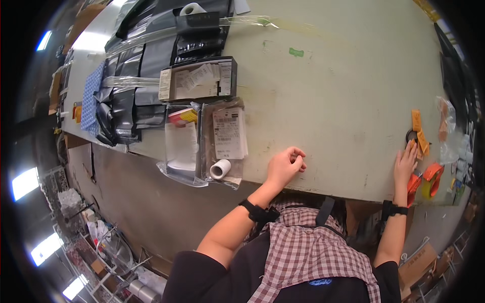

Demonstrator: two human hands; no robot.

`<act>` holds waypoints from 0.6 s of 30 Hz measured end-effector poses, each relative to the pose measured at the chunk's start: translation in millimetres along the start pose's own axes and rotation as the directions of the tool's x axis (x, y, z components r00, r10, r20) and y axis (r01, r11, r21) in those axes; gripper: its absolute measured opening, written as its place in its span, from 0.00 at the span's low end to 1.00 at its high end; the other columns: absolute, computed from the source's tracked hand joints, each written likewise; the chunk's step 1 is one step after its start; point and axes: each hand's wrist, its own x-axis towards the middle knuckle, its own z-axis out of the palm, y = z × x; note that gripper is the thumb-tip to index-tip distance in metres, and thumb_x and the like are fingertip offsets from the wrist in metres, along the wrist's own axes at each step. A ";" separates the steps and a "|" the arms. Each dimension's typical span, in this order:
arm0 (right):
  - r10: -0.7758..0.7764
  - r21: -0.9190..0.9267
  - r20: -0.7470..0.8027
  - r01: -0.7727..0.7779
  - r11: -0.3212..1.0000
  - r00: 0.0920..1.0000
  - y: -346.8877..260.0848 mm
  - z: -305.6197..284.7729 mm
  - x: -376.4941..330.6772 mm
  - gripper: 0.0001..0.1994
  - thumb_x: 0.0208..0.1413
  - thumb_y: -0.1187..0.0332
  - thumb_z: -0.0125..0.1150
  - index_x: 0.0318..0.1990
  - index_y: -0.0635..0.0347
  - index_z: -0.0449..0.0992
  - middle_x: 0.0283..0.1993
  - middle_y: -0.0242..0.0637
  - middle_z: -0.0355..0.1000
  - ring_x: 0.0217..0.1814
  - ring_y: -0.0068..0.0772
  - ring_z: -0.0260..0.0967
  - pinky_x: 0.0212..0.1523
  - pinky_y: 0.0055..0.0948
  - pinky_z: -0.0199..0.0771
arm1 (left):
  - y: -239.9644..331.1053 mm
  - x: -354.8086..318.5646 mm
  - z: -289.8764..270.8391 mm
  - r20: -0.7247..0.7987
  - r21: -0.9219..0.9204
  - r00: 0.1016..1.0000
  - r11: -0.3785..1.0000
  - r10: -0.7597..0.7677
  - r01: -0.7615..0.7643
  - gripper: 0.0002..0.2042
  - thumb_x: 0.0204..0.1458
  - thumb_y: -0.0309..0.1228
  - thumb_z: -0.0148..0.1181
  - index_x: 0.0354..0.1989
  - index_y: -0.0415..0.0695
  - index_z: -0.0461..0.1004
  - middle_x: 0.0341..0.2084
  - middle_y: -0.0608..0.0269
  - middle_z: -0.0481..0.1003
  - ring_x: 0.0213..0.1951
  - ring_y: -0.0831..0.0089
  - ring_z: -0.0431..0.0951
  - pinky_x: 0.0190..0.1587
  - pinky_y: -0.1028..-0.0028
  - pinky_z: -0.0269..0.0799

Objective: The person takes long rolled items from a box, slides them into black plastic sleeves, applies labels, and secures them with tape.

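Nearest the body, the left hand (287,164) hangs over the close edge of the table (328,116), its fingers curled loosely inward; nothing shows in it, though I cannot tell whether the fingertips meet. Well apart on the other side, the right hand (404,164) reaches out palm down, fingers stretched and lying side by side, their tips at a black ring (411,135) and a slanting orange strip (424,143); whether they pinch anything is hidden. A red plastic piece (413,188) sits just beside that wrist, and a tape dispenser (433,171) stands to the right of it. Ring and slanting strip lie straight ahead of the right fingers, slightly outward, so this hand is by far the nearer one; the left would have to cross a wide stretch of tabletop. The slanting strip leans away from the line of the fingers, while another orange strip (416,120), just past the ring, has its long axis running roughly away from the body, much as the right forearm does. Farther left, beyond the left hand's reach as it hangs, are a white roll (220,169), a stack of labels (227,134), an open box (234,76) and, farthest, black bags (156,55).
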 end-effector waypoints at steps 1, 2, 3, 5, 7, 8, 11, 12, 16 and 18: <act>0.007 -0.036 -0.041 -0.009 0.999 0.999 3.2 -11.8 0.3 0.32 0.55 0.59 0.49 0.66 0.48 0.45 0.70 0.44 0.36 0.71 0.45 0.35 0.59 0.61 0.43 | 6.1 -1.8 6.5 -0.003 -0.012 1.000 1.000 0.016 -0.016 0.07 0.50 0.28 0.50 0.34 0.41 0.73 0.21 0.63 0.77 0.24 0.74 0.79 0.29 0.80 0.72; 0.016 -0.074 -0.082 -0.023 0.997 0.997 7.4 -23.5 -0.7 0.33 0.55 0.60 0.50 0.66 0.52 0.44 0.69 0.44 0.37 0.71 0.45 0.36 0.60 0.58 0.44 | 11.9 -5.5 14.2 -0.002 -0.021 0.999 0.999 0.033 -0.033 0.06 0.51 0.26 0.50 0.34 0.40 0.72 0.20 0.62 0.77 0.23 0.75 0.78 0.28 0.80 0.72; 0.052 0.005 -0.178 -0.052 0.999 0.983 -39.6 -20.1 -26.1 0.32 0.54 0.62 0.50 0.65 0.53 0.46 0.69 0.45 0.39 0.70 0.45 0.37 0.61 0.53 0.45 | 1.0 8.8 -24.5 0.080 0.034 0.995 0.998 0.054 -0.057 0.06 0.51 0.26 0.50 0.34 0.40 0.72 0.20 0.62 0.77 0.23 0.75 0.78 0.28 0.80 0.72; -0.026 0.232 -0.309 0.102 0.967 0.951 -61.8 -55.3 -41.6 0.30 0.51 0.67 0.51 0.63 0.60 0.51 0.67 0.48 0.44 0.70 0.45 0.38 0.64 0.42 0.44 | -1.2 6.9 -16.4 0.032 0.102 0.997 0.992 0.069 -0.072 0.07 0.52 0.27 0.49 0.35 0.39 0.72 0.20 0.60 0.76 0.24 0.76 0.78 0.27 0.80 0.71; -0.002 0.462 -0.194 0.093 0.882 0.981 -77.2 -77.1 -82.9 0.27 0.50 0.71 0.48 0.60 0.67 0.54 0.64 0.51 0.49 0.68 0.47 0.41 0.66 0.38 0.42 | -6.0 5.8 -13.8 0.071 0.083 0.996 0.995 0.052 -0.058 0.08 0.53 0.28 0.49 0.38 0.39 0.71 0.23 0.59 0.75 0.25 0.76 0.76 0.26 0.80 0.71; 0.044 0.570 -0.129 0.038 0.821 0.991 -90.9 -89.2 -112.5 0.25 0.50 0.72 0.47 0.57 0.68 0.58 0.60 0.52 0.56 0.63 0.48 0.51 0.62 0.38 0.52 | -4.5 4.5 -11.5 0.071 0.115 0.997 0.993 0.016 -0.024 0.08 0.53 0.27 0.50 0.38 0.38 0.71 0.24 0.59 0.75 0.25 0.76 0.76 0.26 0.80 0.70; -0.203 0.599 -0.080 0.210 0.773 0.976 -85.4 -86.4 -178.8 0.13 0.45 0.73 0.52 0.41 0.57 0.74 0.47 0.42 0.68 0.48 0.44 0.65 0.48 0.37 0.66 | -6.6 3.4 -13.8 0.158 0.276 0.973 0.939 0.166 -0.205 0.06 0.53 0.25 0.48 0.36 0.38 0.71 0.24 0.62 0.74 0.23 0.80 0.71 0.25 0.84 0.67; -0.121 0.587 -0.073 0.141 0.797 0.990 -71.2 -83.7 -207.4 0.12 0.45 0.73 0.52 0.40 0.56 0.74 0.46 0.40 0.69 0.48 0.43 0.66 0.47 0.37 0.67 | -3.9 -1.7 3.1 0.207 0.313 0.961 0.918 0.186 -0.245 0.06 0.53 0.24 0.48 0.35 0.38 0.71 0.23 0.63 0.74 0.23 0.81 0.71 0.25 0.84 0.67; 0.217 0.681 0.101 -0.227 0.697 0.971 -0.7 -56.3 -336.9 0.12 0.43 0.74 0.54 0.38 0.56 0.74 0.43 0.36 0.70 0.45 0.39 0.68 0.44 0.36 0.69 | 16.9 -30.8 95.2 0.460 0.609 0.872 0.656 0.167 -0.447 0.05 0.52 0.23 0.49 0.32 0.39 0.72 0.20 0.65 0.73 0.23 0.83 0.71 0.24 0.84 0.66; 0.377 0.656 0.240 -0.436 0.616 0.894 43.4 -44.0 -398.5 0.10 0.47 0.70 0.53 0.39 0.57 0.74 0.42 0.37 0.71 0.43 0.40 0.68 0.43 0.36 0.69 | 10.1 -40.8 170.5 0.591 0.586 0.792 0.594 0.152 -0.551 0.05 0.52 0.23 0.49 0.32 0.38 0.72 0.20 0.65 0.73 0.23 0.83 0.72 0.24 0.83 0.66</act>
